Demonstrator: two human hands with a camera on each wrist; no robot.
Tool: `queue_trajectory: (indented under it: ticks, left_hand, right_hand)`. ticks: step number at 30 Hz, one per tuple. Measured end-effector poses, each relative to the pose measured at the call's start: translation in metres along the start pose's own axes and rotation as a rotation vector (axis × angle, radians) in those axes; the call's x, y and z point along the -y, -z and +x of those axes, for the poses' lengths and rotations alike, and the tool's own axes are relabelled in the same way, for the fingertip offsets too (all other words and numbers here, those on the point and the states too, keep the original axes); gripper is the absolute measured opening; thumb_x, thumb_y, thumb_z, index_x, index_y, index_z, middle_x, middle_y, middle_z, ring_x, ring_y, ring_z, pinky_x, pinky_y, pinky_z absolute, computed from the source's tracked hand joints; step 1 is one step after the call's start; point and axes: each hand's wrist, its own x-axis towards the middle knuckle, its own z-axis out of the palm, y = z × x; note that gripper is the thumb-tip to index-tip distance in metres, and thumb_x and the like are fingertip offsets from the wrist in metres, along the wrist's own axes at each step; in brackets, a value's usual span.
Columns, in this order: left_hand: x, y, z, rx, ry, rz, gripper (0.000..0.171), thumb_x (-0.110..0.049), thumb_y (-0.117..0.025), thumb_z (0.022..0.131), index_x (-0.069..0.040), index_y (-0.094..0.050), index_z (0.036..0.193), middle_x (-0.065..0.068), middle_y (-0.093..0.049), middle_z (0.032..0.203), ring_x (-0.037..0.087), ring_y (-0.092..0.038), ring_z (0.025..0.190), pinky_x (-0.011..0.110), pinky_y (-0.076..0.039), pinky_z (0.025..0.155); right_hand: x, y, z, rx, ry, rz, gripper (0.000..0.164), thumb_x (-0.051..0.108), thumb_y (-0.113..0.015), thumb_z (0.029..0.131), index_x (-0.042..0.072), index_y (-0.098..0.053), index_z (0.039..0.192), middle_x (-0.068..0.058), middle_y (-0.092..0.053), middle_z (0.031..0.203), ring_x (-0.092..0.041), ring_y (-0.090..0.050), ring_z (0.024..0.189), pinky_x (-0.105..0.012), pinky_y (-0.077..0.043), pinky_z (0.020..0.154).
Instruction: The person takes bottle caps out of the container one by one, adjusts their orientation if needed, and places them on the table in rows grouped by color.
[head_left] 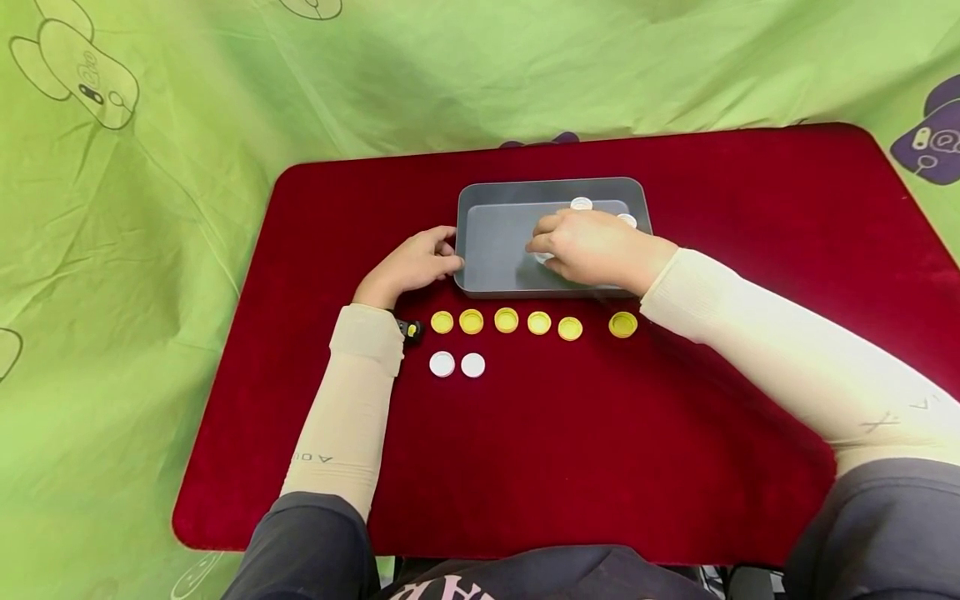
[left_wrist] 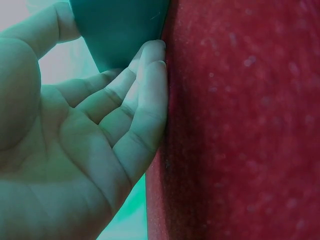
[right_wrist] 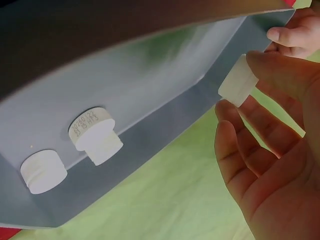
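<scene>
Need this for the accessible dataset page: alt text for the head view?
A person's right hand reaches into a grey tray on a red mat, fingers on a white cap, while the left hand rests against the tray's left edge. Six yellow caps and two white caps lie before the tray.

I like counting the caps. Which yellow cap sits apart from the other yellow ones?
The yellow cap at the right end of the row. A wider gap separates it from the other five yellow caps, which sit closer together.
</scene>
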Motion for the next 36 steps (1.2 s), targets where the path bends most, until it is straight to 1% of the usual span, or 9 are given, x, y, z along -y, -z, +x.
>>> queue_trajectory:
  ticks: [8, 13, 19, 28, 36]
  left_hand:
    - [0.000, 0.000, -0.001, 0.000, -0.010, 0.005, 0.060, -0.019, -0.060, 0.089, -0.006, -0.041, 0.145, 0.011, -0.062, 0.101, 0.024, -0.061, 0.083, 0.033, -0.050, 0.076]
    - [-0.001, 0.000, -0.001, 0.000, -0.008, 0.004, 0.060, -0.019, -0.060, 0.089, -0.005, -0.041, 0.145, 0.011, -0.062, 0.101, 0.024, -0.061, 0.083, 0.033, -0.050, 0.076]
    - [-0.002, 0.000, -0.001, 0.000, -0.001, 0.001, 0.060, -0.018, -0.060, 0.089, -0.006, -0.042, 0.145, 0.012, -0.062, 0.102, 0.025, -0.061, 0.082, 0.032, -0.050, 0.076]
    - [-0.001, 0.000, -0.001, -0.007, 0.001, -0.001, 0.060, -0.018, -0.061, 0.089, -0.006, -0.042, 0.145, 0.011, -0.061, 0.101, 0.025, -0.060, 0.081, 0.033, -0.050, 0.076]
    - [0.000, 0.000, 0.001, -0.004, -0.003, 0.010, 0.060, -0.018, -0.061, 0.089, -0.007, -0.042, 0.145, 0.011, -0.061, 0.102, 0.025, -0.060, 0.082, 0.032, -0.049, 0.076]
  right_hand:
    - [0.004, 0.000, 0.000, -0.010, 0.002, -0.010, 0.029, 0.006, -0.071, 0.084, 0.004, -0.071, 0.113, -0.011, -0.066, 0.109, -0.032, -0.061, 0.101, -0.045, -0.050, 0.086]
    - [0.006, -0.001, 0.000, -0.037, 0.022, -0.007, 0.028, 0.005, -0.070, 0.084, 0.003, -0.071, 0.112, -0.012, -0.066, 0.108, -0.033, -0.061, 0.100, -0.044, -0.049, 0.089]
    - [0.008, -0.002, -0.002, -0.075, 0.051, 0.006, 0.027, 0.005, -0.071, 0.084, 0.002, -0.071, 0.111, -0.012, -0.066, 0.106, -0.033, -0.061, 0.098, -0.044, -0.049, 0.088]
    - [0.014, -0.003, -0.005, -0.095, 0.071, 0.009, 0.027, 0.006, -0.071, 0.084, 0.002, -0.071, 0.111, -0.012, -0.066, 0.106, -0.032, -0.060, 0.098, -0.043, -0.048, 0.090]
    - [0.022, -0.001, -0.006, -0.127, 0.082, 0.015, 0.025, 0.006, -0.071, 0.085, 0.003, -0.070, 0.110, -0.010, -0.065, 0.106, -0.031, -0.060, 0.096, -0.041, -0.049, 0.086]
